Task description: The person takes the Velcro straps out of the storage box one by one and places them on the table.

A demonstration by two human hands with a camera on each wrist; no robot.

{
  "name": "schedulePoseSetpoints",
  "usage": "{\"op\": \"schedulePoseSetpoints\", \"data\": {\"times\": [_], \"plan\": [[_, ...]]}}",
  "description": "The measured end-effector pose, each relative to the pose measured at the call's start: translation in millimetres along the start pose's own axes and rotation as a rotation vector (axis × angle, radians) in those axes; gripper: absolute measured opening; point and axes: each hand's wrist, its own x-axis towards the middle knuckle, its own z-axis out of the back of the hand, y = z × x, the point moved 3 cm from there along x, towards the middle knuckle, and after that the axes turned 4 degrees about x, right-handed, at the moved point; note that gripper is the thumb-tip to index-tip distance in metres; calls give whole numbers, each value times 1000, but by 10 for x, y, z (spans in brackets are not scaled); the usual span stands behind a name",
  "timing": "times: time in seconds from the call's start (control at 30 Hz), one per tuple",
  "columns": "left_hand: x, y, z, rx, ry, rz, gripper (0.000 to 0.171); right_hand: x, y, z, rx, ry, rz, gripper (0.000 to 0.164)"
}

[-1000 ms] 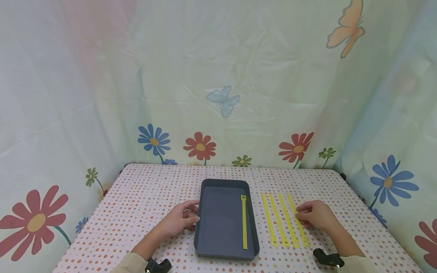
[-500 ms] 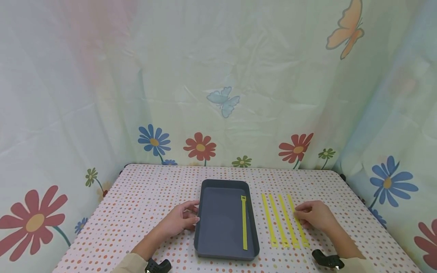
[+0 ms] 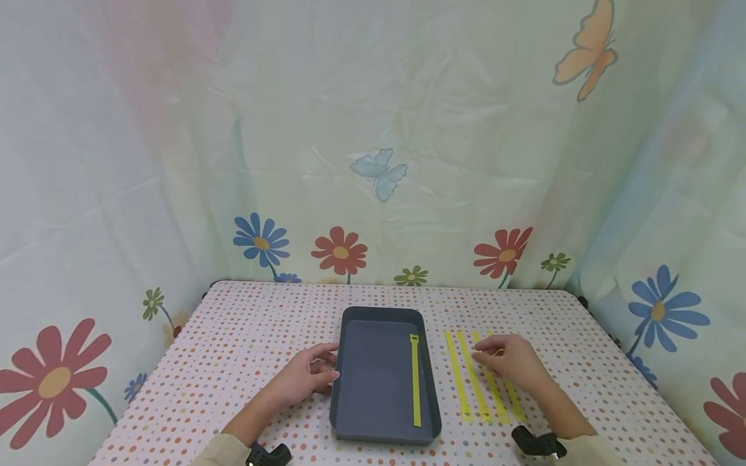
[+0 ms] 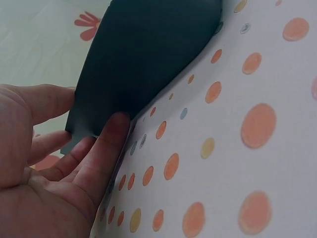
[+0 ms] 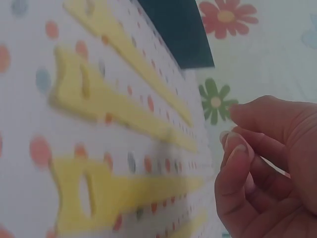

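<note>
My left hand [image 3: 302, 375] touches the left side of a dark grey rectangular tray [image 3: 373, 378] with mostly straight fingers. Its fingertips meet the tray's wall [image 4: 148, 44] in the left wrist view. One yellow strap with a slotted head, like a cable tie [image 3: 416, 385], lies lengthwise along the tray's right side. Several matching cable ties [image 3: 457, 378] lie in a row on the table to the right. Over that row hovers my right hand [image 3: 514, 362], fingers loosely bent, nothing seen between them. The slotted heads [image 5: 84, 193] lie at the near ends; the hand hides parts of the right-hand ties.
A dotted cloth [image 3: 274, 317] covers the table. Behind and at both sides hang curtains [image 3: 466, 162] printed with flowers and butterflies. Each wrist wears a black camera, including the one at my right wrist [image 3: 539, 443].
My right hand has moved left from beside the rightmost cable tie to over the row. The left hand stays at the tray, and the ties lie where they were.
</note>
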Motion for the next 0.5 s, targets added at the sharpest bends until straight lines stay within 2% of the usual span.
{"op": "schedulePoseSetpoints", "data": {"times": [0.3,0.5], "plan": [[-7,0,-1,-9,8,2,64,34,388,-234,35,68,93,22],[-5,-8,1,-6,-2,7,64,100,597,-311,0,135,268,20]]}}
